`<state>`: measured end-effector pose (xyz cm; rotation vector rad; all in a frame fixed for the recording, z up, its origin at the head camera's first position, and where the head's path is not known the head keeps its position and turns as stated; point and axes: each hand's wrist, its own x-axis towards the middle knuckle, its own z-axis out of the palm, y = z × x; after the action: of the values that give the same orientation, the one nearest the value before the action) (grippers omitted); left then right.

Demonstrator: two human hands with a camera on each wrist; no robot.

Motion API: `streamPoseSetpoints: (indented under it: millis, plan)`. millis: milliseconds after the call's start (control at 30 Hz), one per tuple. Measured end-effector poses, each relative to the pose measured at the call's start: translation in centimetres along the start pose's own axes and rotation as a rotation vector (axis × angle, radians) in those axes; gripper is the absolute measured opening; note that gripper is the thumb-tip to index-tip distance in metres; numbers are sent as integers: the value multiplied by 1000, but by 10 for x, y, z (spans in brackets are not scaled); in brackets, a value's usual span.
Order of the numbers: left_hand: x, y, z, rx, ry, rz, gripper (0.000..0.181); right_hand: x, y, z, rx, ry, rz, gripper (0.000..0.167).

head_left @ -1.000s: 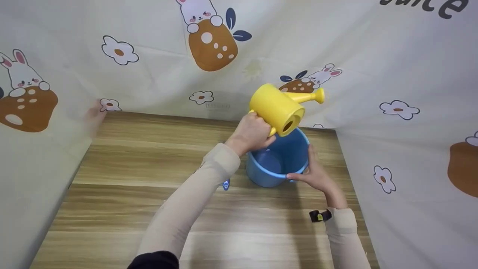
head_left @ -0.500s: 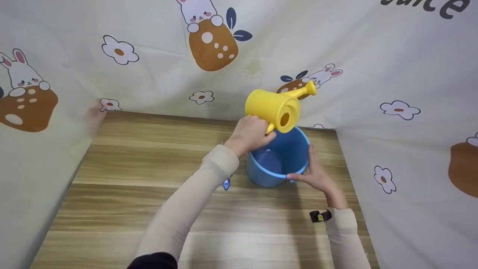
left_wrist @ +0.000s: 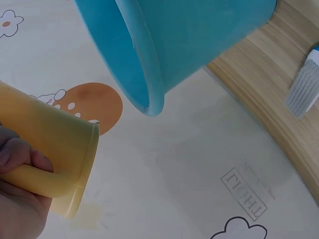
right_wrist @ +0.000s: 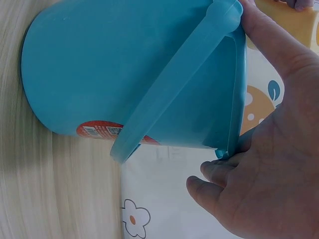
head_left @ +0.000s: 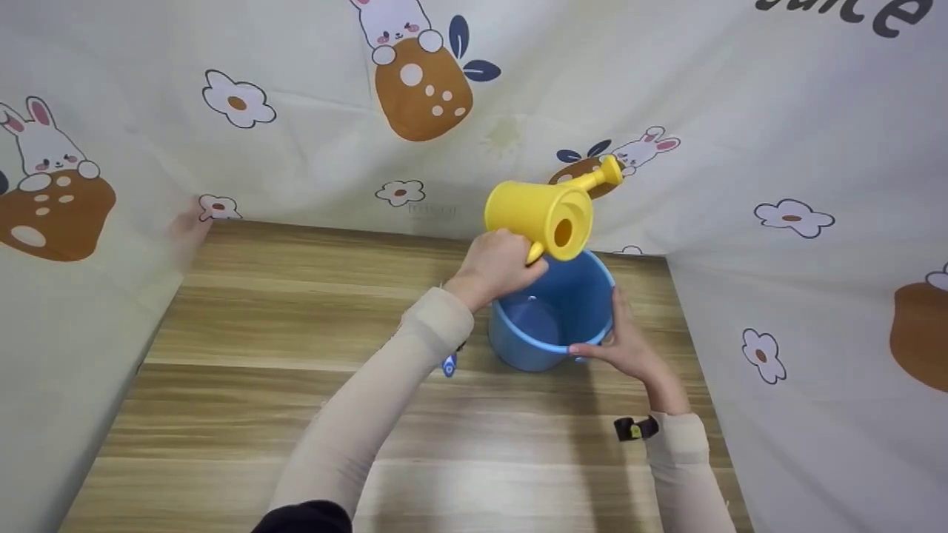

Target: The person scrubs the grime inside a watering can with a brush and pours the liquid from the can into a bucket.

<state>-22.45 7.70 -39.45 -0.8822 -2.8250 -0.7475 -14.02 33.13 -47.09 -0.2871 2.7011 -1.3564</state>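
My left hand (head_left: 498, 265) grips the handle of a yellow watering can (head_left: 518, 209), held tilted over the back of a blue bucket (head_left: 527, 357). The can's round opening faces down towards me and to the right; its spout points up and right. The bucket stands upright on the floor. My right hand (head_left: 628, 346) holds its right rim, the thumb on the near edge and the fingers along the side. In the right wrist view the bucket's handle (right_wrist: 167, 87) hangs slanted down the outside, above a red label (right_wrist: 97, 129). Part of the bucket's inside is hidden by the can.
A brush (left_wrist: 304, 84) with grey bristles lies on the wood-patterned floor (head_left: 259, 318) left of the bucket; the head view shows only its blue tip (head_left: 449, 366) beside my left forearm. Printed cloth walls (head_left: 318, 163) rise close behind and to both sides.
The watering can has turned in my left hand's grip and shifted slightly left, its spout swinging left and up, its opening now facing me more. My right hand and the bucket stay put.
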Motion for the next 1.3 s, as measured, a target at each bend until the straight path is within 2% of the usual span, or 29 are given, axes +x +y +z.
streamPoseSetpoints:
  millis: [233,433,767,967,1100,1300]
  plan:
    - [0,0,1,-15,11,-2,37,1,8,0,-1,1,-22,125]
    - [-1,1,-1,-66,-16,-28,36,2,9,1,-15,4,-14,124]
    - [-2,2,-6,-214,-48,-91,33,1,8,0,-19,-4,24,127]
    - [-1,2,-7,-343,-65,-145,33,1,7,0,-31,-6,43,128]
    - [-2,2,-8,-429,-54,-173,34,1,8,1,-30,-2,34,126]
    - [-2,-1,-7,-560,-19,-182,33,1,8,0,-35,-3,34,126]
